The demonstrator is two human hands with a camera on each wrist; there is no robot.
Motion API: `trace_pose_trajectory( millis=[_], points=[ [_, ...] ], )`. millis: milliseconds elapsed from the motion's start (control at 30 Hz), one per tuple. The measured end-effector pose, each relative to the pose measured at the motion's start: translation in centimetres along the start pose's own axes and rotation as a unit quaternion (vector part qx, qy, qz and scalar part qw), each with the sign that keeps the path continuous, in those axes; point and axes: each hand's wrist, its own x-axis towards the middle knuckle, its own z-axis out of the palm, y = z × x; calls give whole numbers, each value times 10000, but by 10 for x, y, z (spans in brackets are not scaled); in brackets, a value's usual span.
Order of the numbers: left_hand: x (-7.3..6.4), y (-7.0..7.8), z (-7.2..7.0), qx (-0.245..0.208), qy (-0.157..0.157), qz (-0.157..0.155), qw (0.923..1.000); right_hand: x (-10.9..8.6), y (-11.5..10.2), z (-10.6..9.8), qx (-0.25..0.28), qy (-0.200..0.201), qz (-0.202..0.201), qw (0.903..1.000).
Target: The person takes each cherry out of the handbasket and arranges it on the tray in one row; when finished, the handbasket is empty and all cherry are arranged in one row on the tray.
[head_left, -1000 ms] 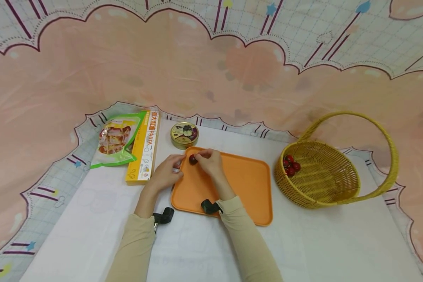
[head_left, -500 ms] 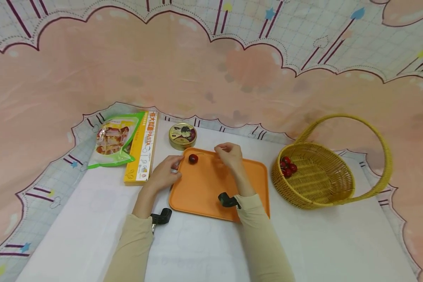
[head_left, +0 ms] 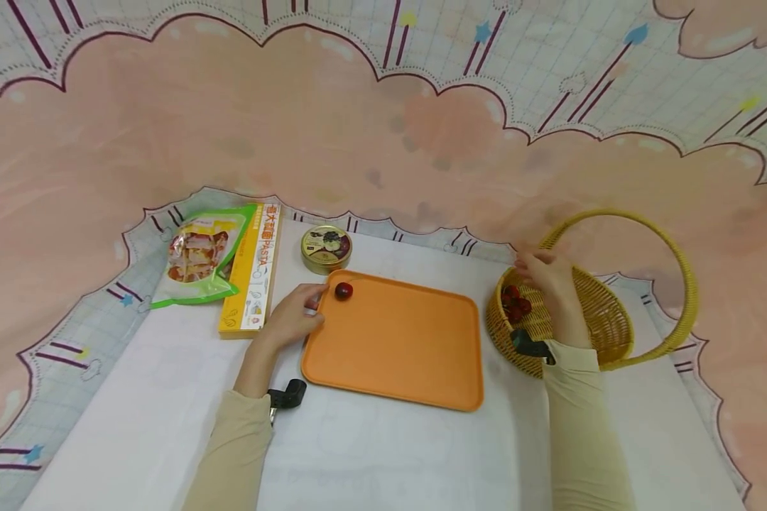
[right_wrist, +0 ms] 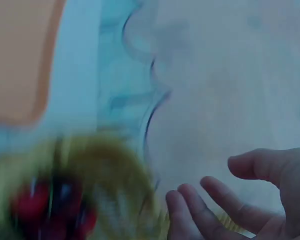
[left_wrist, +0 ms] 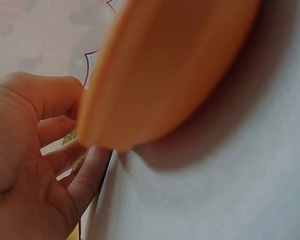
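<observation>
An orange tray (head_left: 393, 341) lies on the white table, with one dark red cherry (head_left: 344, 290) near its far left corner. My left hand (head_left: 292, 314) holds the tray's left edge; in the left wrist view, thumb and fingertips meet the rim, partly hidden behind it. Over the yellow wicker basket (head_left: 604, 312) is my right hand (head_left: 552, 278), its fingers loosely bent and apart from the thumb. Nothing shows between them in the right wrist view. Several red cherries (head_left: 516, 304) sit at the basket's left side, below and left of that hand.
A round tin (head_left: 326, 248) stands behind the tray's far left corner. Further left are a yellow pasta box (head_left: 249, 284) and a green-edged food packet (head_left: 198, 255) partly on it. The basket's tall handle (head_left: 684, 284) arches up on the right.
My right hand has left the cherry on the tray and travelled right, to above the basket. The left hand stays at the tray's edge.
</observation>
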Motion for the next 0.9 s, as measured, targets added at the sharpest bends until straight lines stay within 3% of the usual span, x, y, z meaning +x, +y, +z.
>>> trace_pose_trajectory(
  millis=[100,300,633,900],
  points=[
    [-3,-2,0,-17,-36,-71,10000,4,19,-17,-481,-210,209,9984],
    [-5,-4,-1,-24,29,-17,10000,10,41,-26,-1317,-832,720,9852],
    [-3,-3,-2,-96,124,121,9998,23,47,-30,-1102,-1426,1456,9728],
    [0,-1,0,-139,54,41,9999,25,53,-31,-760,-1319,1464,9774]
  ],
)
